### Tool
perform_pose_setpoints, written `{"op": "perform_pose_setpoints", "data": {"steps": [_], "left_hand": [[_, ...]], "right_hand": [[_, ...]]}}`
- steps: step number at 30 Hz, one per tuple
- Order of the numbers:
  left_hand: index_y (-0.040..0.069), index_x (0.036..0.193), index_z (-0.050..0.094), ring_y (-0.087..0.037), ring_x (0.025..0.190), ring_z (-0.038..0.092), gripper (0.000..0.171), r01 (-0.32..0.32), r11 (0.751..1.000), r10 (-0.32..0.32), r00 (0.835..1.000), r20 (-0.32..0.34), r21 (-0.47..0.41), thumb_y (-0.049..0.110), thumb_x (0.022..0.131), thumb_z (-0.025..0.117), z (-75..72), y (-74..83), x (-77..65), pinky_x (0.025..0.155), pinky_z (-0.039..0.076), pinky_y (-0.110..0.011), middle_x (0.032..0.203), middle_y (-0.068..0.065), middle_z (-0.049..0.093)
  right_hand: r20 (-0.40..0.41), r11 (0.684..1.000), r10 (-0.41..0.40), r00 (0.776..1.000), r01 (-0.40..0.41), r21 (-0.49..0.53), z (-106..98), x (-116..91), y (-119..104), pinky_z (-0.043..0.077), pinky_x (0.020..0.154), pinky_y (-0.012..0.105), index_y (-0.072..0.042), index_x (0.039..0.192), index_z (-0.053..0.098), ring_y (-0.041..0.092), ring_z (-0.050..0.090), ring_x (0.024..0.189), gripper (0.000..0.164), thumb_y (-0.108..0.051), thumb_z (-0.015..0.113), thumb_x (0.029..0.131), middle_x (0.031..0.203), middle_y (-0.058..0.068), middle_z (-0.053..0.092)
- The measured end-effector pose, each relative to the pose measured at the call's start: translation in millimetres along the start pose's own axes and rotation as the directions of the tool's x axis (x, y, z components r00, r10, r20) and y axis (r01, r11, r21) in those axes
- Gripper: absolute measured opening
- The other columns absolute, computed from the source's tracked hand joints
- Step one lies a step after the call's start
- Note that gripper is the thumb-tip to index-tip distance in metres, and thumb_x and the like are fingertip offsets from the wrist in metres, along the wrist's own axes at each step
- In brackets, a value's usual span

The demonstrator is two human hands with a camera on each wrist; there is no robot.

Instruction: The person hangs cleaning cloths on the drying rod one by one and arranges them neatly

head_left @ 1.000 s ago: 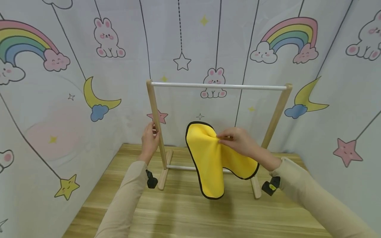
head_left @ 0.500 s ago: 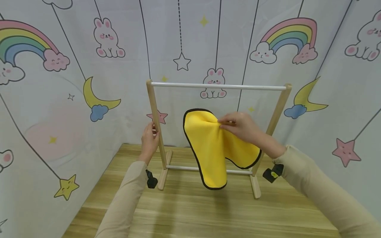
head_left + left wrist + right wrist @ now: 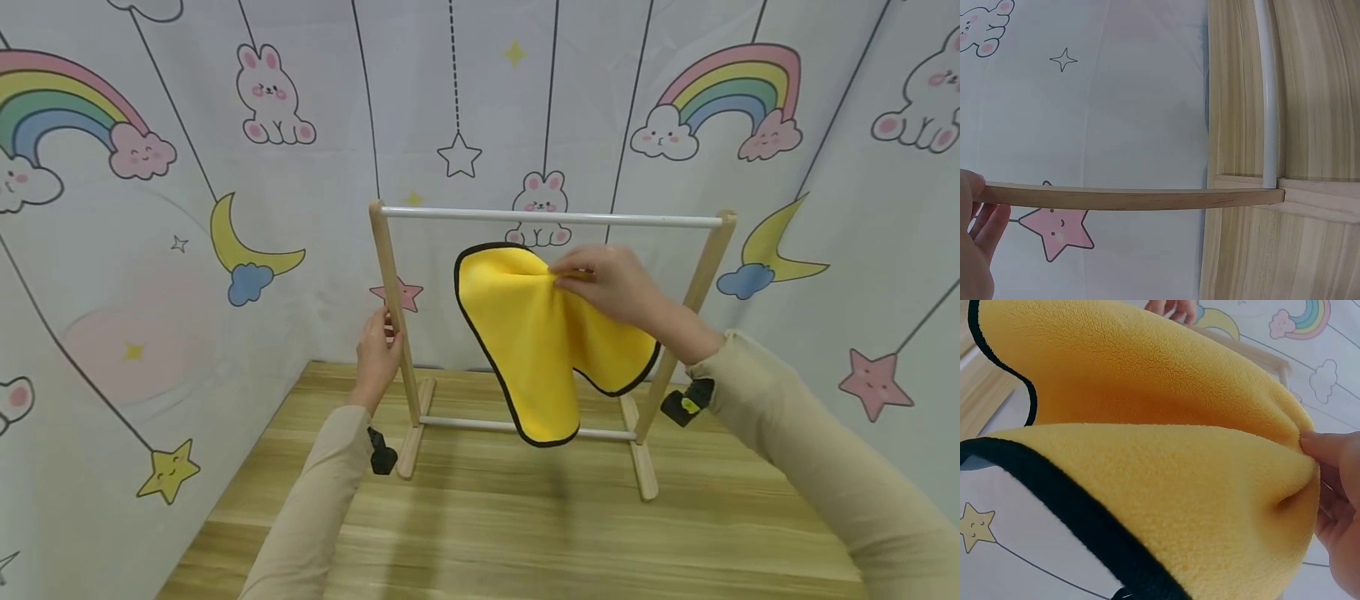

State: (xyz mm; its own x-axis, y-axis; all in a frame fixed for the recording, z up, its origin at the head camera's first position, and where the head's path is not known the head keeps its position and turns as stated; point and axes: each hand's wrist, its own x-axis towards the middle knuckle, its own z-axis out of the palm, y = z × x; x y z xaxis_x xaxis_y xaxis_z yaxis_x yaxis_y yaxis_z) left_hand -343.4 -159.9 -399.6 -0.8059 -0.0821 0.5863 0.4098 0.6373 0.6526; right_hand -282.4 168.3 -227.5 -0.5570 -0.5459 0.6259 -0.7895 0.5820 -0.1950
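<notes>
A yellow cloth [image 3: 517, 333] with black edging hangs in loose folds from my right hand [image 3: 618, 285], which pinches it between thumb and fingers near its middle. It hangs below the level of the white top bar [image 3: 637, 221], in front of the drying rack. My left hand [image 3: 378, 354] grips the rack's left wooden post [image 3: 387, 258]; in the left wrist view its fingers and thumb lie on either side of the post [image 3: 1122, 199]. Close up in the right wrist view, the cloth [image 3: 1197, 487] looks fluffy and hides part of the scene behind it.
The rack's feet [image 3: 643, 473] stand on a wood-grain table [image 3: 480, 533], joined by a lower white bar [image 3: 468, 424]. A white curtain [image 3: 337, 167] printed with rabbits, rainbows and stars encloses the back and both sides.
My right hand has risen with the cloth, lifting its bunched top from well below the top bar to just under it. The left hand and rack have stayed put.
</notes>
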Motion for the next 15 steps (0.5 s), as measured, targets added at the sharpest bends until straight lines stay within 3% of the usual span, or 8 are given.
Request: {"op": "perform_pose_setpoints", "data": {"steps": [7, 15], "left_hand": [[-0.004, 0.121, 0.046, -0.031, 0.086, 0.058, 0.036, -0.011, 1.000, 0.012, 1.000, -0.004, 0.007, -0.002, 0.087, 0.056, 0.2, -0.7, -0.2, 0.070, 0.055, -0.040, 0.102, -0.022, 0.053], [-0.004, 0.122, 0.045, -0.032, 0.088, 0.058, 0.037, 0.005, 1.000, -0.005, 1.000, 0.007, 0.017, -0.002, 0.087, 0.055, 0.7, -1.2, 0.6, 0.071, 0.055, -0.040, 0.104, -0.022, 0.053]], "right_hand": [[-0.033, 0.997, -0.007, 0.999, 0.005, -0.074, -7.5, 15.0, 0.7, 0.053, 0.079, 0.036, 0.001, 0.097, 0.069, 0.025, 0.062, 0.090, 0.017, -0.001, 0.065, 0.081, 0.094, 0.012, 0.068], [-0.059, 0.995, 0.013, 0.998, -0.019, -0.101, -14.7, 29.1, -0.1, 0.054, 0.076, 0.035, 0.002, 0.099, 0.069, 0.025, 0.062, 0.088, 0.018, -0.002, 0.064, 0.082, 0.095, 0.014, 0.067]]}}
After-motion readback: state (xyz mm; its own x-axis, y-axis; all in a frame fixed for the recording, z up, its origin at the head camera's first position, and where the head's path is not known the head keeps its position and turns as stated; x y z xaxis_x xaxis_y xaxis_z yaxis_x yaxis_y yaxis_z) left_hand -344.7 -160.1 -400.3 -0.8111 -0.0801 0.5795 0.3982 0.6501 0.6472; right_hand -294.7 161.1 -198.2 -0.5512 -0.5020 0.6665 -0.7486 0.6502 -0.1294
